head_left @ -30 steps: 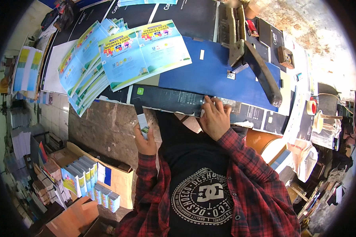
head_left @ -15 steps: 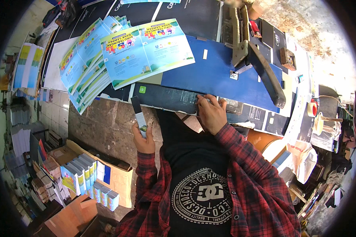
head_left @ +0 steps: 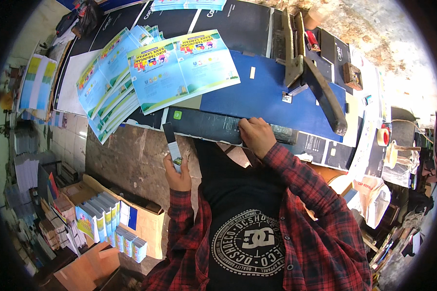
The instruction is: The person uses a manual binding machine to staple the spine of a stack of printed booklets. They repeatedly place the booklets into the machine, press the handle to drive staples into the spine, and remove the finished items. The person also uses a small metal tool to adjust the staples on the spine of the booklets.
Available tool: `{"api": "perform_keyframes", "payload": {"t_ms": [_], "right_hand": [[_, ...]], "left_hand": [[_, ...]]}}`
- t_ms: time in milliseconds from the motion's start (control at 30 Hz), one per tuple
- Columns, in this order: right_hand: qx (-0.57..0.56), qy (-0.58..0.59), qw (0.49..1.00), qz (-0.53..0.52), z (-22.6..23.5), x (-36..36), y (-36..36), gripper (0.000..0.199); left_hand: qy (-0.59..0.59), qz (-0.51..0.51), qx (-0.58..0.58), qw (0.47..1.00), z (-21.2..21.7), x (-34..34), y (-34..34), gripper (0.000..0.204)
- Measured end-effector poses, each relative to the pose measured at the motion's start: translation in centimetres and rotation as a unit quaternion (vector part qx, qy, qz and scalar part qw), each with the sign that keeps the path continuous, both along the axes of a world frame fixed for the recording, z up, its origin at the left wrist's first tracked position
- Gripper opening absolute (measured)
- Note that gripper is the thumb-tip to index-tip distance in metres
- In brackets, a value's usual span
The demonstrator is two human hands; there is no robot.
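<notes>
My left hand [head_left: 178,175] is closed around a narrow strip [head_left: 171,140], black at its upper end and pale with a small printed patch lower down. It is held upright just off the table's near edge. My right hand [head_left: 258,136] rests at the near edge of the black board [head_left: 204,124] covering the table, fingers curled in. What lies under those fingers, if anything, is hidden. Ahead of both hands, a blue board [head_left: 264,92] lies flat. Printed light-blue cover sheets [head_left: 184,70] overlap its left part, fanned out in a loose pile.
A long dark metal lever [head_left: 325,97] on a frame stands over the blue board's right side. Farther right are a wooden block [head_left: 353,76] and a tape roll [head_left: 383,137]. Stacked booklets [head_left: 98,217] stand in a cardboard box [head_left: 150,223] at lower left.
My right hand's fingers have curled in more at the board's edge. My left hand still holds the strip in nearly the same place. The whole view has shifted slightly.
</notes>
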State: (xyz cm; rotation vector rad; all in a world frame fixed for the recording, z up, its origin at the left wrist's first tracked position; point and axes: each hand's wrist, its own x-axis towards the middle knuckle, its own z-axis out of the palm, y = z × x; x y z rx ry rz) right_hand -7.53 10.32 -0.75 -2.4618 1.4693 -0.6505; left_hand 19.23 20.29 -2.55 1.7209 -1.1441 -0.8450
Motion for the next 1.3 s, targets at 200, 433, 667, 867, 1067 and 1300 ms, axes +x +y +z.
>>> {"api": "perform_keyframes", "payload": {"t_ms": [200, 433, 667, 867, 1067, 1300], "right_hand": [[0.010, 0.071, 0.996, 0.058, 0.7, 0.3, 0.4, 0.020], [0.034, 0.131, 0.987, 0.092, 1.0, 1.6, -1.6, 0.018], [0.155, -0.083, 0.978, -0.109, 5.4, -6.4, 3.8, 0.016], [-0.029, -0.064, 0.883, -0.464, 10.5, -30.6, -3.7, 0.015], [0.046, -0.055, 0.882, -0.466, 5.7, -45.4, -13.0, 0.024], [-0.010, -0.074, 0.856, -0.511, 5.4, -48.0, -12.1, 0.031]], "left_hand": [[0.019, 0.007, -0.001, 1.000, 0.4, -0.2, 0.1, 0.030], [-0.014, 0.001, 0.020, 1.000, -0.6, 0.5, 0.2, 0.039], [-0.083, 0.027, -0.006, 0.996, -2.6, 2.5, 1.2, 0.044], [-0.009, 0.001, -0.009, 1.000, 0.9, 0.8, -0.8, 0.041], [0.012, 0.004, -0.019, 1.000, 3.6, -2.1, -1.8, 0.036], [0.003, -0.010, 0.006, 1.000, 5.3, -3.0, 0.6, 0.033]]}}
